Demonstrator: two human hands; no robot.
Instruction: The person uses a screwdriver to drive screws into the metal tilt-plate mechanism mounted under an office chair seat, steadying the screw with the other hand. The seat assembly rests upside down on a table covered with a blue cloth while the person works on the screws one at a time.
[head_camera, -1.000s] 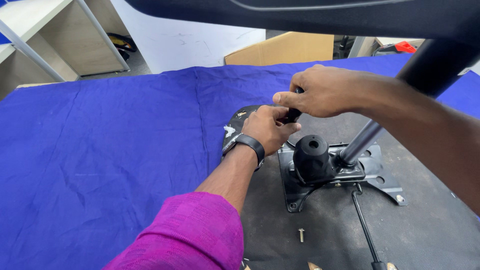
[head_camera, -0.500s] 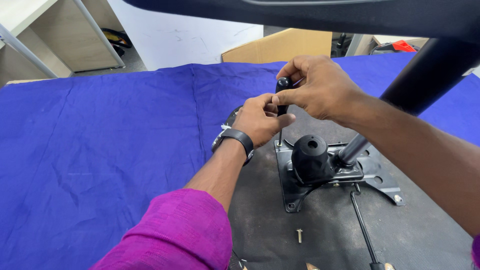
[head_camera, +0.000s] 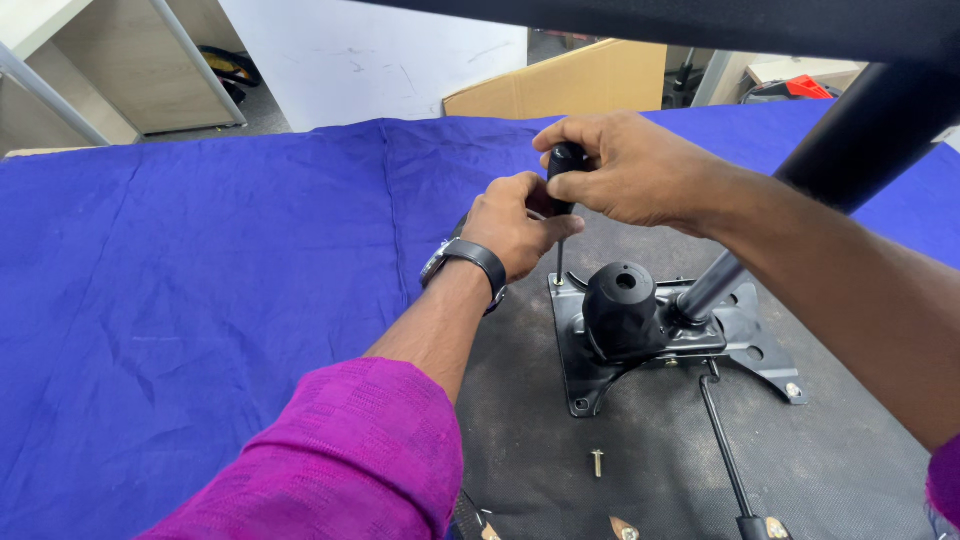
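On a blue cloth (head_camera: 200, 300), a screwdriver (head_camera: 562, 200) is held upright over the plate's (head_camera: 580, 350) far corner, handle clenched in the right hand (head_camera: 630, 170), shaft steadied by the left hand (head_camera: 515, 225).

The screwdriver (head_camera: 562, 205) stands on the mechanism plate's (head_camera: 655, 340) rear-left corner; 1 loose bolt (head_camera: 597, 462) lies before the plate.

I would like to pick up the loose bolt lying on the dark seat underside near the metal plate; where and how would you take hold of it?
Probably pinch the loose bolt across its shank, coming straight down from above with two fingertips. It lies flat and alone on the seat underside, just in front of the metal plate, with open space on both sides; its wider head gives a stop against slipping.
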